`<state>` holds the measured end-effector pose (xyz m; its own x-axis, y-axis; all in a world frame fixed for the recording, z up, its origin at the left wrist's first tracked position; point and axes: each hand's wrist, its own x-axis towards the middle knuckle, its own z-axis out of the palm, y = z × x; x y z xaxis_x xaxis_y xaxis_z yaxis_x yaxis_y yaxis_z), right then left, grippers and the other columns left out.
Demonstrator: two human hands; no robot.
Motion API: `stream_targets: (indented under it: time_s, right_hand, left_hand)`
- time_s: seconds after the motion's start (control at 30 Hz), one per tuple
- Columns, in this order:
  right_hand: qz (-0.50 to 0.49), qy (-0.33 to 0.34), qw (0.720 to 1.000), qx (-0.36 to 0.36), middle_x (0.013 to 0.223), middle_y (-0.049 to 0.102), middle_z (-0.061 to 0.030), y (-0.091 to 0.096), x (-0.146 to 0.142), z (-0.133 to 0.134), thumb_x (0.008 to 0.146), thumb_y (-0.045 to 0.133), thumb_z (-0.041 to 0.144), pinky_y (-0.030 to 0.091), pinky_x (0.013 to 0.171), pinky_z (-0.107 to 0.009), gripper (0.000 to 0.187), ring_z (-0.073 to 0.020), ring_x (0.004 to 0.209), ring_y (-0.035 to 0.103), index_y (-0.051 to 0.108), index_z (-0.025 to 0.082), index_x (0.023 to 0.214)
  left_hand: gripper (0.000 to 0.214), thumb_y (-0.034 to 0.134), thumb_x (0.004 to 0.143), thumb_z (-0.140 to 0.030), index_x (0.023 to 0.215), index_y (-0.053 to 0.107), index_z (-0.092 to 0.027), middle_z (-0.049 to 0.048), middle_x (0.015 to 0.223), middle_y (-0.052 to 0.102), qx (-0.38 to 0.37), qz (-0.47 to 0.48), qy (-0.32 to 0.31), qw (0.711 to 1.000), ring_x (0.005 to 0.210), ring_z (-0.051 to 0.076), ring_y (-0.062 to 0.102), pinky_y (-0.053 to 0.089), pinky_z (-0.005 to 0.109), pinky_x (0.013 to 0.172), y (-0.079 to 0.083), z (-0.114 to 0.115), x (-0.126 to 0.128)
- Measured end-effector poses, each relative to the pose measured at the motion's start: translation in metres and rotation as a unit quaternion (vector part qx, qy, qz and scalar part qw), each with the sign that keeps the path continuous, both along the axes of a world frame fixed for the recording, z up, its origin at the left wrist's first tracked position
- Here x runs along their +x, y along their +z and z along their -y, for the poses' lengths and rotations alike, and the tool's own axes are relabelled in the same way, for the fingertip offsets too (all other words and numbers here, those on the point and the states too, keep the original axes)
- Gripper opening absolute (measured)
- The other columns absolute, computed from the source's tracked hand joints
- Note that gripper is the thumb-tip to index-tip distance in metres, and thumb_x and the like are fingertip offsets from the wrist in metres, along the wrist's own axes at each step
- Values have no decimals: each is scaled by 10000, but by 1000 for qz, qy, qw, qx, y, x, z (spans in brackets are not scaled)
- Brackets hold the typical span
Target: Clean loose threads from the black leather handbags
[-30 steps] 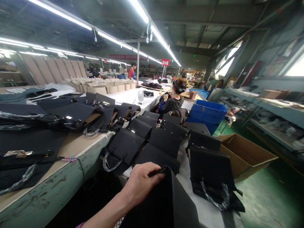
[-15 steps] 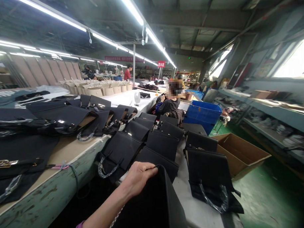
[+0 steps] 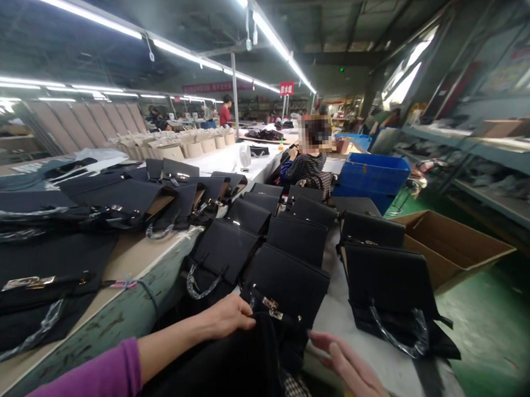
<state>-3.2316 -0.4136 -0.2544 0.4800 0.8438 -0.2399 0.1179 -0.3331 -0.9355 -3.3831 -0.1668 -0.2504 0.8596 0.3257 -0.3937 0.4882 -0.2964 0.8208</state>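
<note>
My left hand (image 3: 228, 318), below a purple sleeve, is closed on the upper edge of a black handbag (image 3: 210, 368) in the foreground. The bag's lower part runs out of view. My right hand (image 3: 351, 366) is at the bottom, right of that bag, its fingers stretched out and slightly apart, with no hold on the bag visible. Directly beyond my hands lies another black handbag (image 3: 289, 279) with a metal clasp. To its left is a black bag (image 3: 225, 249) with a clear-wrapped handle.
More black bags (image 3: 383, 275) lie on the white bench (image 3: 366, 345); others cover the table (image 3: 163, 266) at left. A cardboard box (image 3: 457, 238) and a blue bin (image 3: 372, 174) stand to the right. A co-worker in a striped top (image 3: 307, 167) sits ahead.
My left hand has lowered slightly and moved left with the bag's edge, uncovering the clasp of the bag beyond. My right hand has come into view. The view has shifted to the right.
</note>
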Motion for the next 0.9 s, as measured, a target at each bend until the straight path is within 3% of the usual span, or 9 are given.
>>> stream_targets:
  time_s: [0.1,0.17,0.27,0.37,0.53,0.57,0.63,0.7,0.9]
  right_hand:
    - [151,175,968,102,1473,451,-48,20,-15,-33,935,392,593,261,1159,-485,466,-293,1385,354,614,321,1241]
    - [196,258,937,131,1213,644,-41,32,-19,-52,982,352,504,234,1161,-457,401,-237,1230,507,684,288,1046]
    - [152,207,962,93,781,673,-39,39,-7,-69,1027,231,450,380,1014,-343,643,-174,907,613,638,205,594]
    - [85,208,974,35,557,590,-33,38,14,-79,999,363,469,441,802,-282,679,-169,763,618,553,193,408]
    - [89,239,967,-22,658,567,37,38,28,-103,732,763,361,379,562,-224,256,-109,613,513,619,173,635]
    - [99,239,965,-37,708,576,46,36,28,-109,640,823,316,370,547,-212,254,-109,631,511,637,183,750]
    - [121,238,961,-66,843,616,36,30,31,-121,503,873,243,398,572,-204,531,-131,710,549,636,209,977]
    - [128,254,955,-88,956,656,4,19,33,-131,475,869,214,444,648,-224,654,-164,805,593,641,216,1087]
    - [89,294,943,-127,681,678,38,-3,34,-145,559,809,225,412,595,-215,240,-150,675,591,787,206,797]
  left_hand:
    - [277,604,716,-350,531,495,-175,-54,508,351,-12,-1,1,1000,497,98,289,192,256,481,-12,9,6]
    - [293,630,727,-392,563,546,-165,-48,524,395,-20,8,-3,1000,513,103,327,218,248,487,-15,10,7]
    - [237,673,714,-379,671,639,-149,-27,593,517,-45,27,-2,999,568,120,428,304,233,535,-18,6,2]
    - [260,707,694,-362,822,681,-137,10,702,621,-90,41,7,995,633,144,516,380,238,597,-20,4,-4]
    - [256,715,713,-344,853,701,-131,18,772,653,-124,52,9,991,696,153,550,410,243,656,-15,6,-3]
    - [249,715,716,-342,845,703,-129,15,768,649,-119,51,10,992,697,153,546,406,242,651,-14,6,-2]
    - [241,711,723,-344,831,706,-128,9,753,638,-95,47,11,994,693,151,535,394,240,636,-13,6,-1]
    - [235,706,727,-348,824,709,-134,-2,732,618,-69,44,11,997,684,146,516,381,236,624,-14,6,0]
    - [199,695,722,-328,755,671,-134,-41,643,504,-56,33,16,998,604,108,405,312,225,567,-14,7,3]
